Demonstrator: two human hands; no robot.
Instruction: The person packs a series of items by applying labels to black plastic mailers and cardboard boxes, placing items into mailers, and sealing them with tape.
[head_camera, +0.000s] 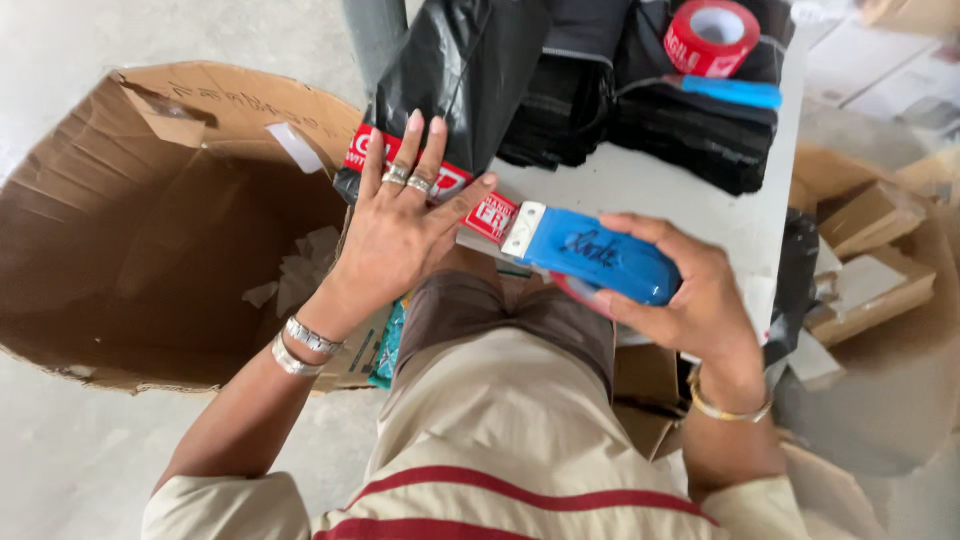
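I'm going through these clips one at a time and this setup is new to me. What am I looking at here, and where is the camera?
The single picture comes from a camera worn on a person's head, looking down at their own bare hands. The left hand, with rings and bracelets, presses flat on red printed tape across a black plastic parcel. The right hand grips a blue handheld tape dispenser. On the white table lie folded black fabric and a spare red tape roll. An open brown cardboard box stands left.

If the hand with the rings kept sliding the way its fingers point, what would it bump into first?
The left hand already lies on the red tape; straight on is more of the black plastic bag, though depth is hard to judge.
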